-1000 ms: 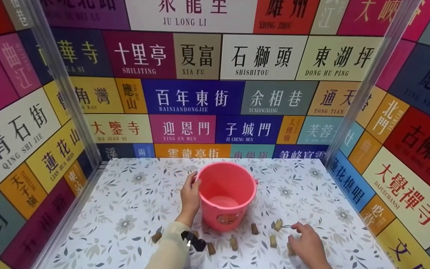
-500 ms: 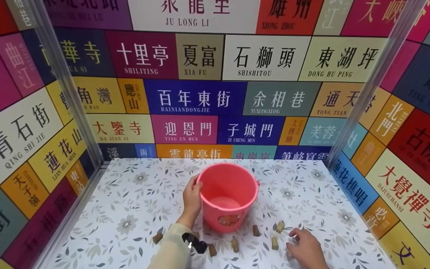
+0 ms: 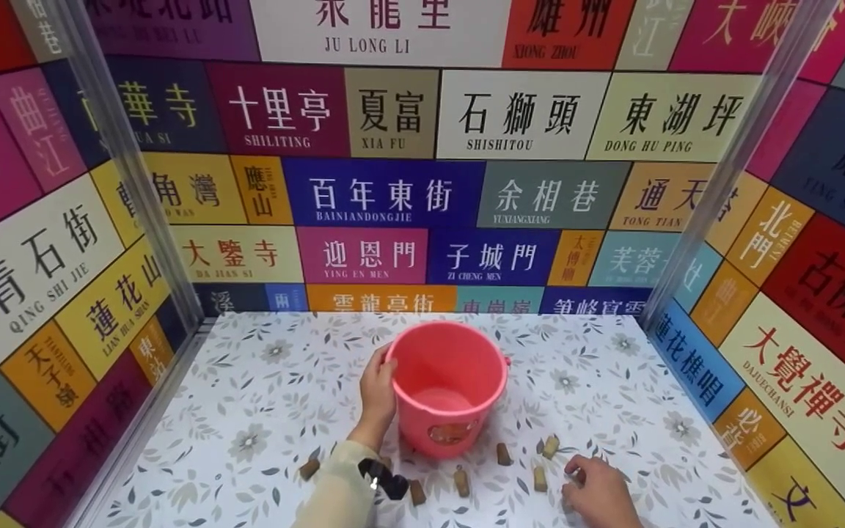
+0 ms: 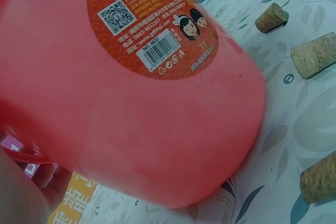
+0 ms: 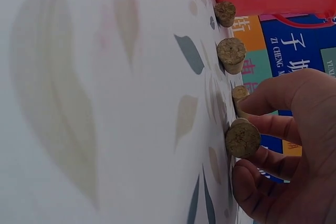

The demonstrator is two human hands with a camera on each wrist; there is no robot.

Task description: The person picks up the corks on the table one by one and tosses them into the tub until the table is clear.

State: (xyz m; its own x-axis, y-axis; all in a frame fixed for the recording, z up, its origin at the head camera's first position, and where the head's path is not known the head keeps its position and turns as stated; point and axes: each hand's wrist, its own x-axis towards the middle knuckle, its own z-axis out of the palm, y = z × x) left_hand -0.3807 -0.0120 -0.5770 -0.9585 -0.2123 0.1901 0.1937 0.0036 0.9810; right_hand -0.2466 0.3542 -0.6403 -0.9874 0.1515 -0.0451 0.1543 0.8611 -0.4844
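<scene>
While the pink bucket [image 3: 419, 427] stands near the middle of the counter [image 3: 598, 396], its mouth open upward, the left hand [image 3: 377, 389] holds its rim at 9 o'clock. Patterned counter extends from it toward 10 and 2 o'clock, as far as the wall of coloured signs [image 3: 382, 194] along the 12 o'clock edge. The bucket is smooth, narrower at its base, and carries an orange-red oval label [image 4: 152, 24] with barcode. Short brown corks [image 3: 503, 454] lie between its 4 and 8 o'clock. At 4 o'clock, the right hand [image 3: 598, 488] curves its fingers about one cork [image 5: 243, 138]; whether it is pinched, I cannot tell.
</scene>
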